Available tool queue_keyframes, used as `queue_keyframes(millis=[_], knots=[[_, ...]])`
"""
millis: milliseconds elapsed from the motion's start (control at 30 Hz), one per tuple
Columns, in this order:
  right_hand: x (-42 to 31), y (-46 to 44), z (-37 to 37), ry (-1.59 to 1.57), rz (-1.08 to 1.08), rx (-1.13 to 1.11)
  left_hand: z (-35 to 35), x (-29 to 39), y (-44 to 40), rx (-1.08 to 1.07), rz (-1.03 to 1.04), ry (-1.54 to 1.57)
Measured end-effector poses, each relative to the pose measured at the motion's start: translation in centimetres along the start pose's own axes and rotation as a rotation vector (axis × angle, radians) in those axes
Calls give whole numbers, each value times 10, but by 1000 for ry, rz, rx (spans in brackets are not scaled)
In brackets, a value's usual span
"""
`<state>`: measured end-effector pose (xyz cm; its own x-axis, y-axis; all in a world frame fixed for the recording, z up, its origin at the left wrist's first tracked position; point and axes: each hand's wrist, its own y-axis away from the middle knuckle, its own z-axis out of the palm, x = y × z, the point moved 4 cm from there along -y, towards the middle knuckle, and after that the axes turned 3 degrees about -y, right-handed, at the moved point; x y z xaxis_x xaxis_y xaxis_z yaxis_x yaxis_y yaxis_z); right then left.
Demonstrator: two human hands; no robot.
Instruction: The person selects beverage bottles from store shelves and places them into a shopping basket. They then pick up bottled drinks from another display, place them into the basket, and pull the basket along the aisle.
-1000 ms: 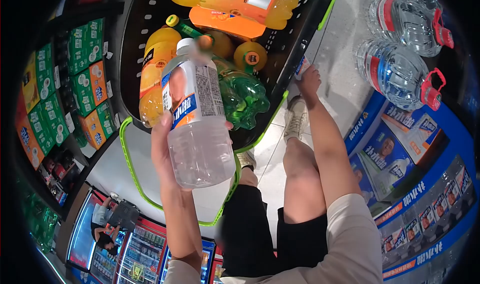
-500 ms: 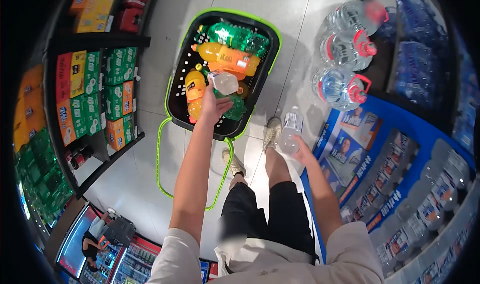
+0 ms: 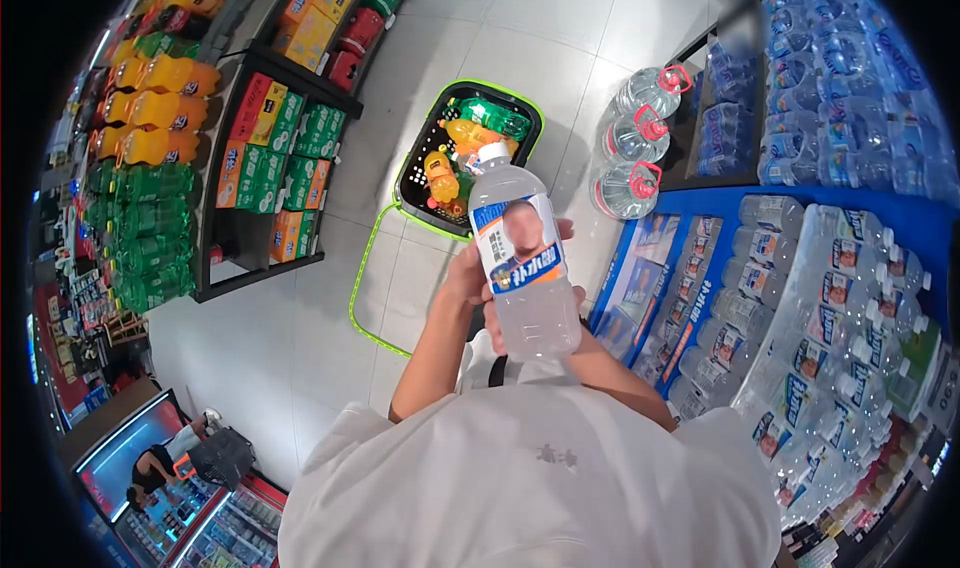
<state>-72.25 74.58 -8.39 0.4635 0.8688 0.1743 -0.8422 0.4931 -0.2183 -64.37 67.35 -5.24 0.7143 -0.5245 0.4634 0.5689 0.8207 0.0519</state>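
Note:
Close in front of my chest, a large drink bottle point(image 3: 525, 318) with a white cap and a blue, white and orange label leans slightly, its label facing me. My left hand point(image 3: 464, 276) grips its left side. My right hand point(image 3: 579, 296) wraps round from the right and behind, most of it hidden by the bottle. Beyond stands a black shopping basket point(image 3: 407, 176) with a bright green rim on the floor. Inside lie a green soda bottle point(image 3: 495, 118), an orange drink bottle point(image 3: 440, 176) and others, partly covered by the bottle I hold.
The basket's green handle point(image 3: 352, 298) lies folded down on the tiles. Three large water jugs point(image 3: 627, 190) stand at right, beside a blue display point(image 3: 668, 208) of bottles like mine. Shelves of boxed drinks point(image 3: 262, 173) line the left. Another person point(image 3: 155, 473) bends near coolers, lower left.
My left hand has come back from over the basket to the bottle. My right hand has raised the bottle from low at the right to my chest. Both hands now hold it.

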Motion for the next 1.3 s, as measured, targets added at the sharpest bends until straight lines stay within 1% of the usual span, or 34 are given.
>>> queue_keyframes(millis=[67,100,167,200,267,300,400,467,500,533,567,633,733,867,967,1033,1067,1167,1233,1300], knots=[[45,-33,14,-84,-12,-240,50,15,11,-93,68,155],[62,-39,22,-126,-18,-359,52,15,24,-157,53,194],[87,-41,29,-64,5,-299,51,18,48,-287,28,260],[102,-43,32,-39,15,-270,53,15,66,-211,5,457],[133,-44,53,-9,32,-98,71,22,94,-307,30,499],[148,-44,59,4,38,-15,76,26,110,-267,65,405],[180,-48,68,21,117,-199,78,35,158,-137,127,181],[184,-25,77,347,13,228,80,43,187,-53,161,4],[184,-15,85,510,-47,445,79,46,209,195,152,-177],[181,-15,102,988,-170,562,78,46,219,196,144,-252],[193,-14,114,1090,-166,583,78,42,228,201,135,-321],[211,-11,132,1296,-152,619,82,27,243,182,139,-239],[242,1,138,1299,-242,684,91,14,257,132,125,-163],[267,23,161,1395,-318,738,108,-10,261,36,101,-127],[275,51,174,1445,-374,768,134,-29,257,-38,64,-134],[277,75,180,1500,-417,782,157,-43,256,-29,51,-170],[278,87,184,1511,-433,787,166,-54,254,-26,41,-187],[280,130,194,1525,-511,821,190,-91,238,-137,-48,-154],[282,161,198,1513,-595,861,204,-119,228,-152,-101,-197],[283,192,203,1452,-622,903,214,-149,217,-191,-156,-191]])
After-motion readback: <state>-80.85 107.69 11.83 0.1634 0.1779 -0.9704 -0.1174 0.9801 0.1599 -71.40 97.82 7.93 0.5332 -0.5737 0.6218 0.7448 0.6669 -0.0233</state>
